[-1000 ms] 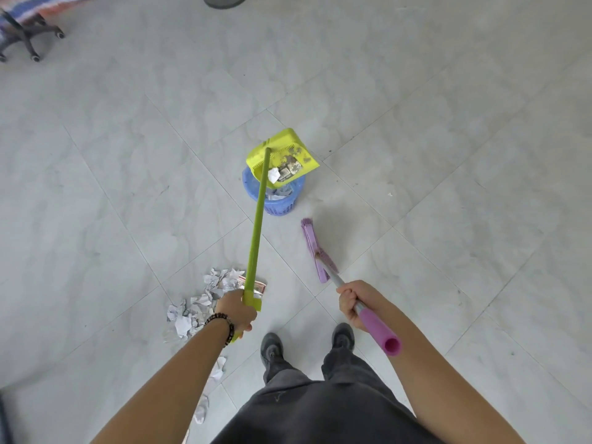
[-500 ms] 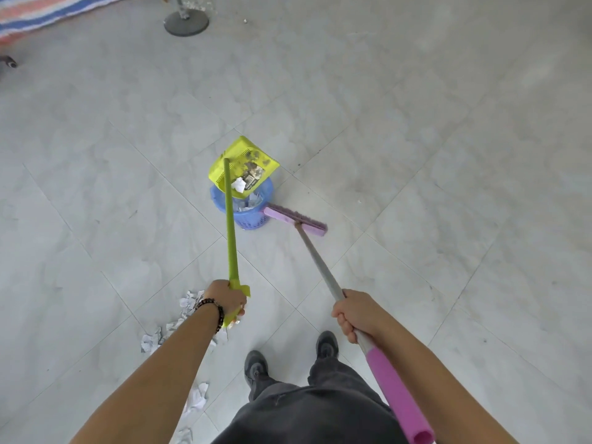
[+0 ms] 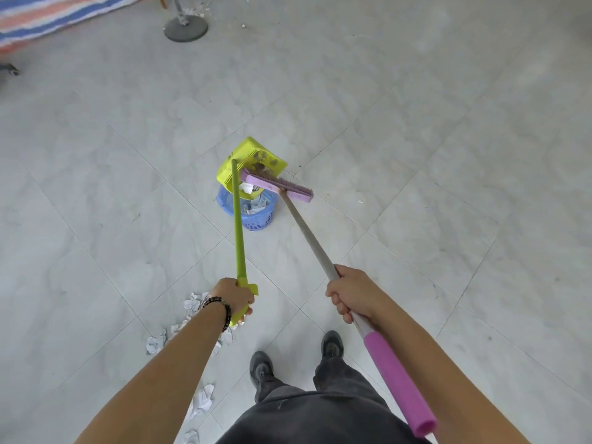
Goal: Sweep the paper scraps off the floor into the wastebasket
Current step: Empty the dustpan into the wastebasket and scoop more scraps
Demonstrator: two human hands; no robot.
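My left hand (image 3: 233, 298) grips the end of the long green handle of a yellow-green dustpan (image 3: 253, 161), which is tilted over a blue wastebasket (image 3: 256, 217) that holds paper. My right hand (image 3: 350, 294) grips the grey shaft of a broom, whose purple head (image 3: 282, 187) lies across the dustpan's mouth above the basket. A few scraps show at the pan's lip. Several crumpled paper scraps (image 3: 192, 307) lie on the floor beneath my left forearm, and further scraps (image 3: 201, 400) sit nearer my feet.
The floor is pale grey tile (image 3: 416, 155). A round grey stand base (image 3: 185, 28) sits at the back, a striped cloth (image 3: 48, 17) at the top left and a chair caster (image 3: 12, 71) at the left edge. My two shoes (image 3: 331, 346) stand behind the basket.
The broom head has risen from the floor beside the basket up to the dustpan's mouth. The pan stays tilted over the basket and most scraps have left it.
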